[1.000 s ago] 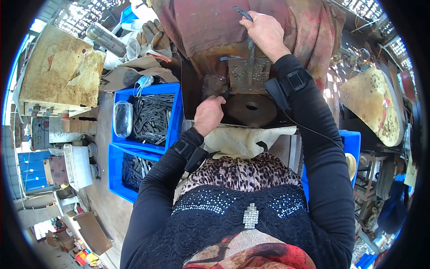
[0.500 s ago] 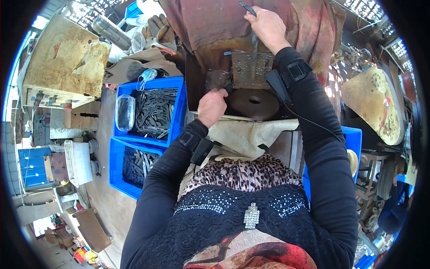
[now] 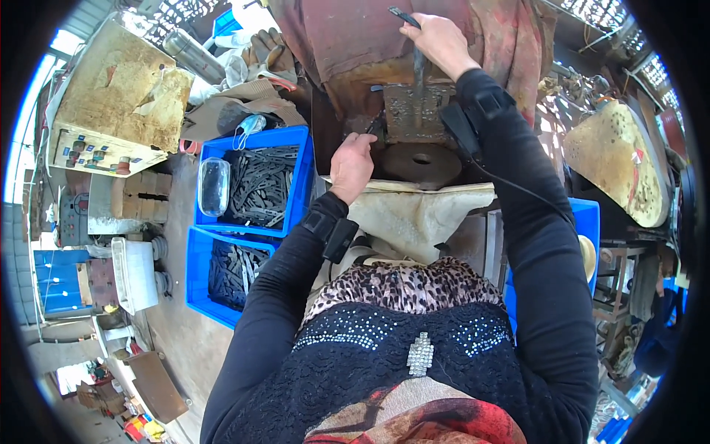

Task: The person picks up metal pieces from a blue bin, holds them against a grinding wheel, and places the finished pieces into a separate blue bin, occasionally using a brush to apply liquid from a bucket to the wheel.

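My left hand [image 3: 353, 164] is closed at the left of a round, flat grinding wheel [image 3: 420, 164] with a hole in its middle. Its fingertips pinch a narrow dark piece [image 3: 379, 126], mostly hidden against the dark housing. Farther off, my right hand [image 3: 441, 46] is closed on a dark, slim strip [image 3: 404, 16], whose end sticks out to the left of the fingers. Below that hand a grey upright pipe [image 3: 419, 74] stands before a wet, pitted plate [image 3: 418, 111].
Two blue bins [image 3: 305, 177] of dark metal strips stand at my left, with a clear plastic container [image 3: 214, 186] on the upper one. A pale cloth [image 3: 407, 214] hangs below the wheel. Reddish cloth [image 3: 355, 37] drapes the machine. Another blue bin [image 3: 584, 222] is at my right.
My left hand has shifted slightly, its fingertips now farther from me, and the dark piece shows more. My right hand has moved a little away and stays closed on the strip.
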Demonstrator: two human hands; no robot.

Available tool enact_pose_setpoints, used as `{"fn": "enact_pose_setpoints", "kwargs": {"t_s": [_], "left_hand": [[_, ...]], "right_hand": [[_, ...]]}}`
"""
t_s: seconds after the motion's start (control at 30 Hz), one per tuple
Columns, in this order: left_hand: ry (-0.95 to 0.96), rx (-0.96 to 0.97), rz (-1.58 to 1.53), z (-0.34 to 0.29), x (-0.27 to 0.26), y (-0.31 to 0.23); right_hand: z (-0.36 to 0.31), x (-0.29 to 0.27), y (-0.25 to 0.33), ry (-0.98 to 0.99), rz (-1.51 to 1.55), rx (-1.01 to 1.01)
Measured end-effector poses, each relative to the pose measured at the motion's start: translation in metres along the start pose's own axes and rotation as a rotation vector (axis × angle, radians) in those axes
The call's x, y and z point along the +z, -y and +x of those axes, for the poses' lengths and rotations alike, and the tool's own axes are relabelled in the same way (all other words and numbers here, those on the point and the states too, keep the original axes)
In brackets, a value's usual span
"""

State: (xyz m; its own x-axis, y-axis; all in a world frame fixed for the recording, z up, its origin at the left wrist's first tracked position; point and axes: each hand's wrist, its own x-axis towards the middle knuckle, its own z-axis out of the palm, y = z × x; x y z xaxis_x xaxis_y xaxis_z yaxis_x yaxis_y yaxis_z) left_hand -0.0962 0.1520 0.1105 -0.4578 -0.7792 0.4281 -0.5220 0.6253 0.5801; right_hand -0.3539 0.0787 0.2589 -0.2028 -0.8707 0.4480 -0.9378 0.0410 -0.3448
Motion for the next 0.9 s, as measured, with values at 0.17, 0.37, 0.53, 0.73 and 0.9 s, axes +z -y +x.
{"fn": "enact_pose_setpoints", "kwargs": {"t_s": [0.17, 0.37, 0.53, 0.73, 0.9], "left_hand": [[-0.067, -0.032, -0.227, 0.001, -0.015, 0.013], [-0.043, 0.227, 0.031, 0.038, -0.020, 0.021], [0.209, 0.308, 0.254, 0.044, -0.001, 0.029], [0.420, 0.291, 0.313, 0.041, 0.006, 0.028], [0.494, 0.325, 0.385, 0.054, 0.026, 0.031]], "right_hand": [[-0.070, -0.034, 0.016, 0.023, 0.224, -0.253], [-0.194, -0.056, 0.033, -0.028, 0.382, -0.338], [-0.256, -0.064, 0.037, 0.157, 0.346, -0.347], [-0.304, -0.057, 0.031, 0.271, 0.360, -0.382], [-0.313, -0.052, 0.026, 0.289, 0.391, -0.364]]}}
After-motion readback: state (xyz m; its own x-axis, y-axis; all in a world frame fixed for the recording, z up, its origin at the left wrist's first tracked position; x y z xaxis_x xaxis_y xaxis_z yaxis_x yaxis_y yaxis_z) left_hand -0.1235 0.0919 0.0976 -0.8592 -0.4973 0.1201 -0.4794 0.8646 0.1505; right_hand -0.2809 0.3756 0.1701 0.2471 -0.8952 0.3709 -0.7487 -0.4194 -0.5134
